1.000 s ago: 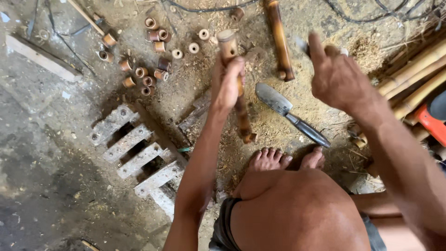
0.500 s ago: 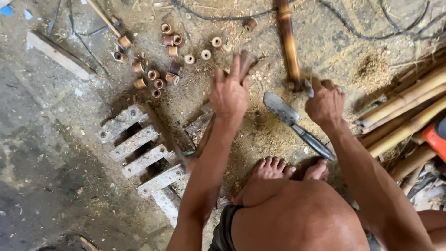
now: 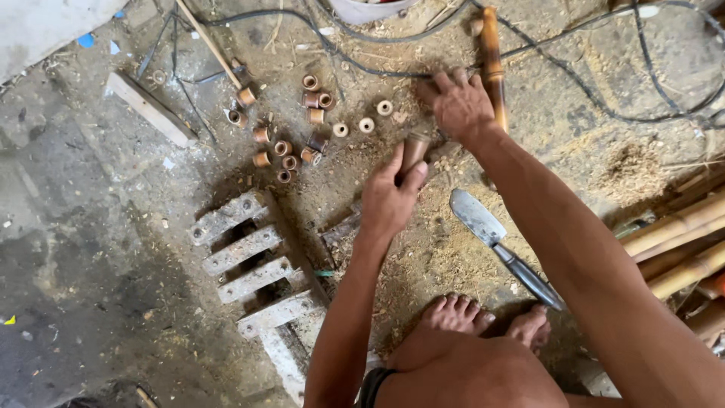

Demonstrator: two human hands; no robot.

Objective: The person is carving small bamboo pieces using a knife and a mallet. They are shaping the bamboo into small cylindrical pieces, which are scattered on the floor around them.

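The left hand has its fingers closed around a short bamboo piece, held just above the big knife that lies on the sawdust-strewn floor. How much of the piece sits inside the fist is hidden. The right hand, further up from the knife, rests spread and palm down on the floor against a long bamboo stick; its fingers are loose and grip nothing that shows, though what lies under the palm cannot be made out. Cut bamboo rings are scattered up and left of the knife, a slatted wooden frame lies to its left, partly cut off by the forearm. Bare feet sit just below the knife's handle. Bamboo poles to its right run out of view
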